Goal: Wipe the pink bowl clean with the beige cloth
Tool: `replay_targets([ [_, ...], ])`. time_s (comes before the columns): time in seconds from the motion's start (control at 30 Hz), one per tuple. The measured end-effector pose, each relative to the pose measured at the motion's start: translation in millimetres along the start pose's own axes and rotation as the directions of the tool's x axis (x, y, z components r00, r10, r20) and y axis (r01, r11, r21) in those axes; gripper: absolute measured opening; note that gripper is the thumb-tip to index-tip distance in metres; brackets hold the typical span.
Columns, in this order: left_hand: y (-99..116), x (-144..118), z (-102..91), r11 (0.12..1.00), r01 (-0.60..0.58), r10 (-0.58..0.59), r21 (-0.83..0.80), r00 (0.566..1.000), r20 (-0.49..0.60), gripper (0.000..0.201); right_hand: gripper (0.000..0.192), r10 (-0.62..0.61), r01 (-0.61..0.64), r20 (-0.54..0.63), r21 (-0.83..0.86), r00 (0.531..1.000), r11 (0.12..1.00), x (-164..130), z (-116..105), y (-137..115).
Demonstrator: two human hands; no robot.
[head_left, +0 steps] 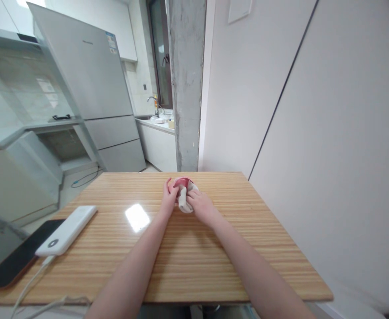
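Near the far edge of the wooden table, both hands are on a small pink, round-rimmed thing (183, 181) that looks like a bowl or cup. A crumpled whitish cloth (183, 200) sits in its opening and hangs down over the near side. My left hand (169, 195) is curled round the left side of the pink thing, thumb toward the cloth. From the right, my right hand (199, 204) has its fingers closed on the cloth, against the rim. The fingertips of the right hand are partly hidden in the folds.
On the left of the table (247, 248) lies a white power bank (68, 230) with a white cable (31, 283), partly over a dark flat mat or tablet (21, 257). Beyond stand a grey fridge (81, 71), a sink counter (157, 137) and a concrete pillar (188, 88). A white wall rises to the right.
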State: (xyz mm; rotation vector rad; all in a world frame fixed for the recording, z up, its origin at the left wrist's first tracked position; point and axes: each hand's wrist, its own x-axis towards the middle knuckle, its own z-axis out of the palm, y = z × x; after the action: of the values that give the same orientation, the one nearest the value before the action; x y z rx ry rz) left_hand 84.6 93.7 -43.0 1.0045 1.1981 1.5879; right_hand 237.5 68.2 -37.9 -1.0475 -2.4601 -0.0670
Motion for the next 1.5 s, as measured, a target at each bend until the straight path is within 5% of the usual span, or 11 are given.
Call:
replay_targets([
  [0.2,-12.1,-2.8,9.4,0.997,0.032,-0.028,-0.063,0.997,0.068,0.073,0.028,0.1,-0.098,0.027,-0.072,0.995,0.993,0.0,5.5,4.4],
  [0.53,-15.3,0.0,5.5,0.999,-0.041,0.042,-0.02,0.997,0.064,0.057,0.032,0.032,-0.031,-0.027,0.034,0.999,0.999,-8.0,-2.8,16.7],
  [0.8,-15.1,-21.4,27.9,0.939,0.172,-0.162,-0.297,0.985,0.061,0.081,0.029,0.054,-0.055,-0.022,-0.039,0.998,0.998,-1.2,10.3,14.7],
  [0.93,-9.1,-21.1,25.6,0.952,0.21,-0.205,-0.221,0.978,0.046,0.066,0.033,0.05,-0.05,-0.028,0.008,0.998,0.999,-2.9,8.2,12.1],
  [1.1,-4.1,-7.2,12.1,0.991,0.112,-0.109,-0.074,0.993,0.042,0.054,0.028,0.047,-0.048,-0.047,-0.024,0.998,0.999,-3.1,-0.4,8.4],
  [1.27,-18.1,-16.6,25.2,0.967,0.139,-0.126,-0.214,0.99,0.07,0.067,0.032,0.076,-0.075,0.016,-0.045,0.997,0.996,-0.7,4.4,6.8],
  [1.37,-19.1,-18.0,25.5,0.945,0.183,-0.158,-0.271,0.981,0.11,0.058,0.036,0.066,-0.065,0.02,-0.042,0.998,0.997,-1.2,7.6,5.0],
  [1.5,-5.2,-6.1,9.5,0.995,0.069,-0.064,-0.068,0.995,0.073,0.038,0.036,0.039,-0.039,-0.001,-0.012,0.999,0.999,-1.0,5.5,1.6],
])
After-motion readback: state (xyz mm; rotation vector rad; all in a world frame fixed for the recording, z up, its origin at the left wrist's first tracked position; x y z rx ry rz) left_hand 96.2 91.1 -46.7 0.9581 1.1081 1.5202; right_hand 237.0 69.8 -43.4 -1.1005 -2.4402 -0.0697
